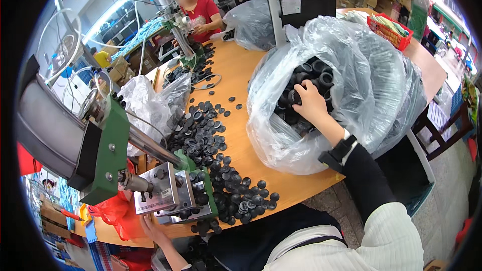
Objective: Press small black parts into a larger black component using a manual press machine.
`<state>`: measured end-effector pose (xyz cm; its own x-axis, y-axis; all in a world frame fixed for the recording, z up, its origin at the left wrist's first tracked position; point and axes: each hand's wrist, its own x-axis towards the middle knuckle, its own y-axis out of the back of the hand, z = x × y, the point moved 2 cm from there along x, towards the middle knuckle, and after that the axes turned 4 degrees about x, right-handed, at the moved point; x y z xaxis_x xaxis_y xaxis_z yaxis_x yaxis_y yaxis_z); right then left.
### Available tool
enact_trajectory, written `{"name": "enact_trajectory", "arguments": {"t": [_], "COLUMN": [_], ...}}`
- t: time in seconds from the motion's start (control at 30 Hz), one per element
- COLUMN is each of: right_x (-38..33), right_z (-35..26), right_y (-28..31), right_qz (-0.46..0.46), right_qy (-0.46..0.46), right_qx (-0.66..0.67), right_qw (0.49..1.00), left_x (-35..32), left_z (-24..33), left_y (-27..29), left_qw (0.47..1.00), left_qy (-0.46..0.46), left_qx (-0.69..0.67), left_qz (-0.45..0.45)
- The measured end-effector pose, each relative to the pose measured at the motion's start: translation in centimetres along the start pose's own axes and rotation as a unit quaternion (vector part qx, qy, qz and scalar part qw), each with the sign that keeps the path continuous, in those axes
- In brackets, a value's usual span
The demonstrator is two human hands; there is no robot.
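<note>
My right hand [312,103] reaches into a large clear plastic bag [271,143] on the table. Its thumb and fingers close on a black round cap [294,97] among many black cup-shaped caps [324,78]. At the table's near left edge my left hand [156,232] lies against the front of a bench press's metal block [156,190]. Its visible fingers are stretched out, and I see nothing in them; the fingertips are partly hidden by the block. Loose black discs and caps [201,130] are heaped right beside the green press [111,145].
A person in red [203,15] works at another press [183,45] at the far end. A crumpled clear bag [145,105] lies behind my press. A red basket [390,32] stands at the far right, and a dark crate [409,170] sits below the table's right edge.
</note>
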<state>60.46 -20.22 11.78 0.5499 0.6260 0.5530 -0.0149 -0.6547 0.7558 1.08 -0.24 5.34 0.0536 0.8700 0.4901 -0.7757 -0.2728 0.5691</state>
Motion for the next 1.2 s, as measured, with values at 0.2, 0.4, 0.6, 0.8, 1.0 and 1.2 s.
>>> {"name": "enact_trajectory", "arguments": {"t": [0.2, 0.4, 0.6, 0.8, 1.0, 1.2], "right_x": [-2.6, -6.4, -9.0, -10.0, -11.0, -10.9], "right_z": [-7.7, -17.6, -22.2, -24.3, -27.5, -32.2], "right_y": [3.5, 5.5, 5.7, 4.1, 2.2, -1.2], "right_qz": [-0.106, -0.139, -0.198, -0.241, -0.234, -0.214], "right_qy": [-0.042, 0.097, 0.152, 0.140, 0.128, 0.210], "right_qx": [0.428, 0.474, 0.456, 0.512, 0.536, 0.468], "right_qw": [0.897, 0.864, 0.854, 0.813, 0.801, 0.831], "left_x": [0.1, 1.4, -1.0, 1.6, 0.2, -3.6], "left_z": [12.0, 16.2, 14.8, 17.8, 15.8, 13.1], "left_y": [1.2, -1.5, -1.5, -2.9, -2.9, 1.4], "left_qw": [0.943, 0.918, 0.968, 0.979, 0.993, 0.986], "left_qy": [-0.144, -0.109, -0.061, -0.032, -0.074, 0.006], "left_qx": [-0.300, -0.362, -0.242, -0.184, -0.050, 0.040], "left_qz": [-0.009, 0.122, 0.034, 0.082, 0.082, 0.163]}}
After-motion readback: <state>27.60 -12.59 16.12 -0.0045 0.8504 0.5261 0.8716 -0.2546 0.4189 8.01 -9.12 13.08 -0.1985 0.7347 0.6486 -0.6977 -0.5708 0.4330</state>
